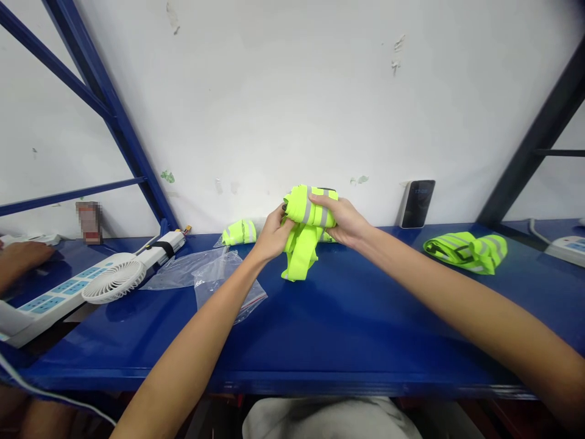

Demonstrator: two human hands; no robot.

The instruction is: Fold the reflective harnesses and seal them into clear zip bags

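Yellow-green fabric crossed by silver-grey bands makes up the rolled bundle we hold up near the far edge of a blue worktop. Its layers are wound thick, a dark piece shows at the left end and a dark edge at the upper right, and a loose strap hangs beneath; whether it touches the surface, we cannot tell. Our left hand grips the left end and the strap's top, while our right hand clasps the other side, both with fingers closed on the fabric.

Glossy and lightly reflective, the worktop carries clear plastic bags on our left, with a second bundle behind them and a third bundle on our right. A phone leans against the scuffed white wall. Farther left, a white fan lies against a long power strip, near another person's hand. Metal frames slant up at both sides.
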